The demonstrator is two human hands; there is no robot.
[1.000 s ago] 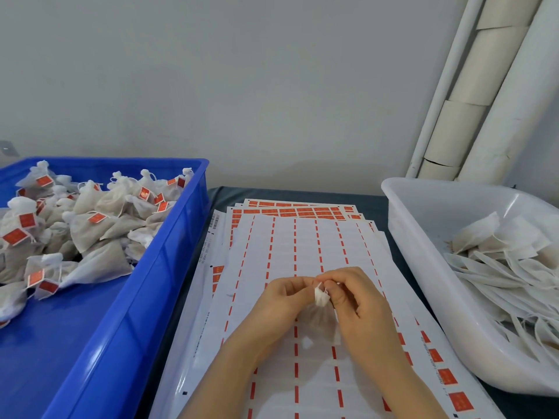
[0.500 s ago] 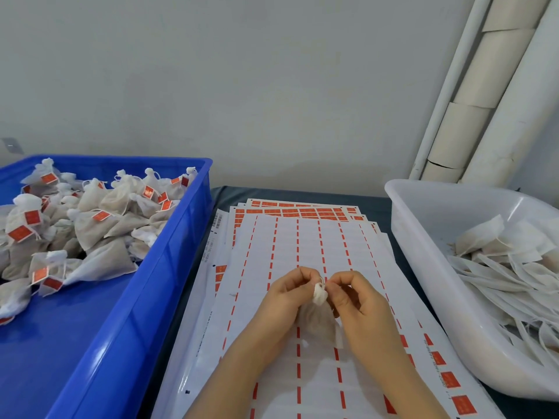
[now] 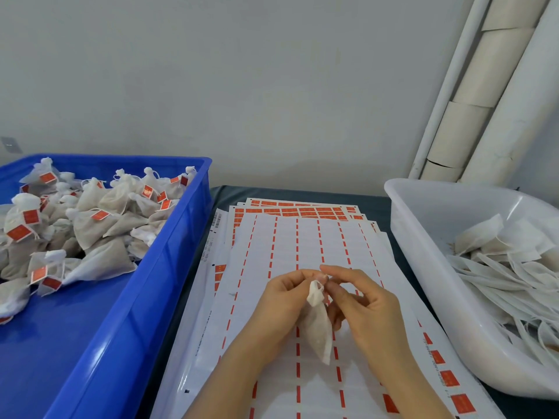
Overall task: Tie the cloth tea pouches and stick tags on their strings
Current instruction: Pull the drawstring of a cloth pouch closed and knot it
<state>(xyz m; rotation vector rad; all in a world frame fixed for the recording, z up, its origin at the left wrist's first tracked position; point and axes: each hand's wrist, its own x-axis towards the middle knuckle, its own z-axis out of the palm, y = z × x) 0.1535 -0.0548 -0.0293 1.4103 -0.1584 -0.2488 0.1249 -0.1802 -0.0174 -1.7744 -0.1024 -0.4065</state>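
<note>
Sticker sheets [image 3: 302, 237] underlie hands [image 3: 281, 300] pinching a pouch [image 3: 317, 328], string [image 3: 319, 286] indistinct.

A small white cloth tea pouch [image 3: 318, 323] hangs between both hands, its gathered neck pinched by the left hand [image 3: 284, 297] and its body drooping beside the right hand [image 3: 363, 306]. Red tags [image 3: 461, 402] lie flat just right of the right wrist.
</note>
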